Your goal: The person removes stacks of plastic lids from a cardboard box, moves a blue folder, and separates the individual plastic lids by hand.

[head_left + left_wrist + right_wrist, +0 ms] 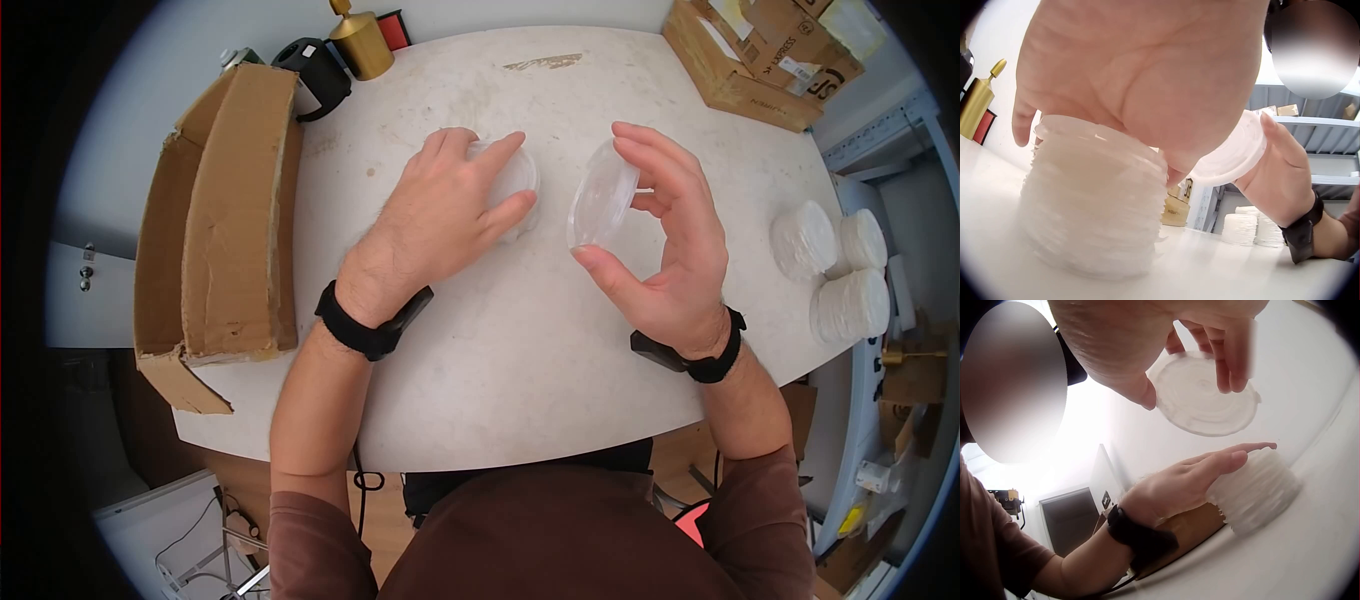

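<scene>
A stack of clear round plastic lids (518, 185) stands on the table under my left hand (435, 205). In the left wrist view the palm is over the top of the stack (1094, 200), its fingers reaching across; the right wrist view shows them fairly straight on the stack (1259, 492). My right hand (680, 235) holds a single round translucent lid (605, 195) by its edge between thumb and fingers, tilted above the table to the right of the stack. This lid (1207, 397) does not touch the stack.
An open cardboard box (235, 215) is at the left of the white table (480, 380). Behind it are a black object (315, 80) and a gold canister (362, 48). Cardboard boxes (760, 70) lie at the back right. Several white stacks (850, 305) stand near the right edge.
</scene>
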`<state>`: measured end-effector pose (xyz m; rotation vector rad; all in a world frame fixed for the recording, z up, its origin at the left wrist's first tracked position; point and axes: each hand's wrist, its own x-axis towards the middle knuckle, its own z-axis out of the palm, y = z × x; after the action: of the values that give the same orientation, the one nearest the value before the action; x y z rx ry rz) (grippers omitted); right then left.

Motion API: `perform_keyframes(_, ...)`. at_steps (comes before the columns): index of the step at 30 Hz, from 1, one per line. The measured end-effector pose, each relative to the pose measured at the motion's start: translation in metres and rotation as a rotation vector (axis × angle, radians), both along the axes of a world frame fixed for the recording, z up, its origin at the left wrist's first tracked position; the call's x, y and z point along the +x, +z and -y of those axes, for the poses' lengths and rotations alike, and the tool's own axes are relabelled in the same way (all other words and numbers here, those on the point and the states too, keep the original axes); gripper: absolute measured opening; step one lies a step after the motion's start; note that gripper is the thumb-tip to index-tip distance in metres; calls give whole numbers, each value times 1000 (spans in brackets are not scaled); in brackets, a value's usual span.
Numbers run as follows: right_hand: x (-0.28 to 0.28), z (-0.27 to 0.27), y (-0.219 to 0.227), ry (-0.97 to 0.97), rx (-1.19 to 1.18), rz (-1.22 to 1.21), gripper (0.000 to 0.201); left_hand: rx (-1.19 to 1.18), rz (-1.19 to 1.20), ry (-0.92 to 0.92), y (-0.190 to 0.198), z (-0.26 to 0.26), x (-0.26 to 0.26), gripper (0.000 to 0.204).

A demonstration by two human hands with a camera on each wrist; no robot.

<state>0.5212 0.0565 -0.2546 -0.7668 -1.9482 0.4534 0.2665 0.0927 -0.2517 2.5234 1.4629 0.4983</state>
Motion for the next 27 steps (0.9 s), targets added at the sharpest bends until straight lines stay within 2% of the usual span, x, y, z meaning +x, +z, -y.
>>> perform_keyframes(8,0,0,0,-2,1,19,80,43,46,1,-9,-4,3,52)
perform_keyframes(16,-6,-1,1,-21,42,-46,76,52,217,10,-13,-8,8,61)
perform_keyframes(27,-6,-1,0,-22,45,-42,76,-18,80,-25,-12,-6,8,56)
